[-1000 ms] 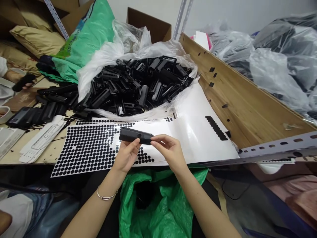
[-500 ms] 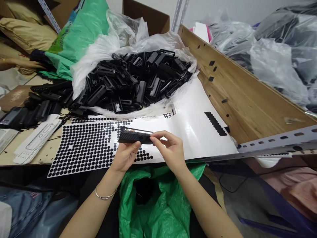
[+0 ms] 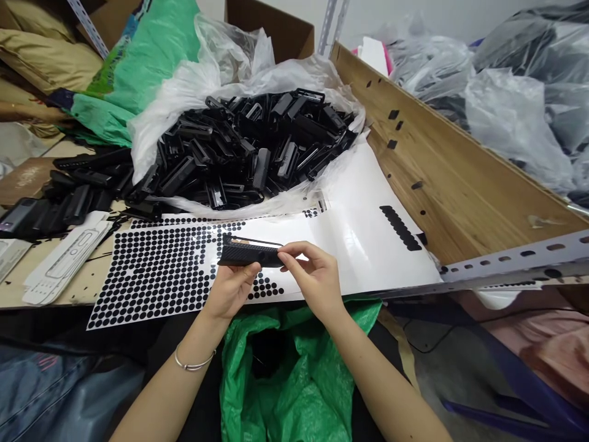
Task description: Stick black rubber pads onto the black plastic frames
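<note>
Here's the black case [image 3: 248,254], up over the dotted sheet [image 3: 151,270] | left hand [image 3: 234,290] curled under its left end, right hand [image 3: 316,276] pinching the right | looks light, stiff; slickness hard to judge | best gripped, I'd say, by the solid body's ends

Against an open brown cardboard box [image 3: 271,27], a white perforated metal post [image 3: 327,27] stands just to the right, a glossy green plastic sack [image 3: 159,58] to the left, and bulging tan bags [image 3: 50,58] further left. Right of the box, a long wood-grain panel [image 3: 460,172] runs forward, bulky clear plastic bags [image 3: 506,104] beyond it. Well forward and left of the box lie flat white cut-outs with dark printed outlines [image 3: 64,258] and a flat brown box with pale lettering [image 3: 23,179].
</note>
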The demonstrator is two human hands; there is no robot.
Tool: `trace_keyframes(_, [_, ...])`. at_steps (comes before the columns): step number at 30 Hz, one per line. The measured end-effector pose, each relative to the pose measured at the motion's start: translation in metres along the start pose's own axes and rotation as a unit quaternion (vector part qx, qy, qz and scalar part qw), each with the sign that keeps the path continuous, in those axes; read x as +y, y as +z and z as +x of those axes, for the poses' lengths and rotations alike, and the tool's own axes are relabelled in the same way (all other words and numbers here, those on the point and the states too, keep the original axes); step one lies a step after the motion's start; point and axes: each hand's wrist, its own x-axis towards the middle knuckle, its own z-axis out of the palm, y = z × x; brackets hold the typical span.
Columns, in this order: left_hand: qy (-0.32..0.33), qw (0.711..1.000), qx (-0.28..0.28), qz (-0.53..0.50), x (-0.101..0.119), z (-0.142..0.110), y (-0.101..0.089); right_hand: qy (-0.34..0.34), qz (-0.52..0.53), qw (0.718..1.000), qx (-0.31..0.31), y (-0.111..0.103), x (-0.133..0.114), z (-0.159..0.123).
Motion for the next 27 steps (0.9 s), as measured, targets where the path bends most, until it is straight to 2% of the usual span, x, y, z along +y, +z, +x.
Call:
trace_keyframes(17, [-0.025,1.0,0.003,0.004,0.0,-0.0013,0.0002,-0.017,-0.038,0.999,0.002,-0.0011,-0.0005,-0.0018])
trace_keyframes(23, [-0.014,1.0,0.011,0.002,0.0003,-0.0009,-0.0003,-0.021,-0.037,0.999,0.005,0.0,0.0008,-0.0023])
trace_keyframes(27, [-0.011,1.0,-0.004,0.0,0.0013,-0.0007,0.0011,-0.018,-0.034,0.999,0.01,0.0006,0.0014,-0.0024])
